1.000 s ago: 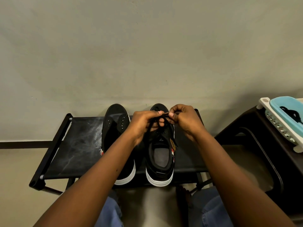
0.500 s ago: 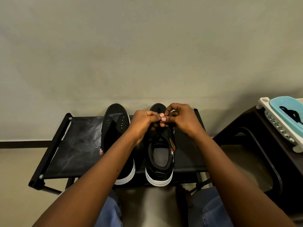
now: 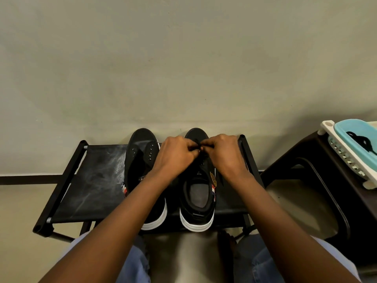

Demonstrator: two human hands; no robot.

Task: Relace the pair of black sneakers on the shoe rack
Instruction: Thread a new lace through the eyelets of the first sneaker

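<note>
The shoe rack point(image 3: 95, 186) stood against the wall, carrying both black sneakers side by side, toes to the wall. The unlaced sneaker point(image 3: 140, 162) showed bare eyelets, and the second sneaker point(image 3: 199, 193) sat under the hands. Both looked light, with soft uppers over stiff soles. The left hand point(image 3: 176, 154) and right hand point(image 3: 223, 154) met over its forward eyelets, fingers curled, each pinching the lace point(image 3: 196, 142), a thin, limp cord probably best held near its tips.

left hand point(image 3: 175, 154): fingers curled, pinching lace point(image 3: 196, 142) | right hand point(image 3: 224, 154): curled, pinching lace, fingertips meeting left's | forearms: stretched forward, converging
</note>
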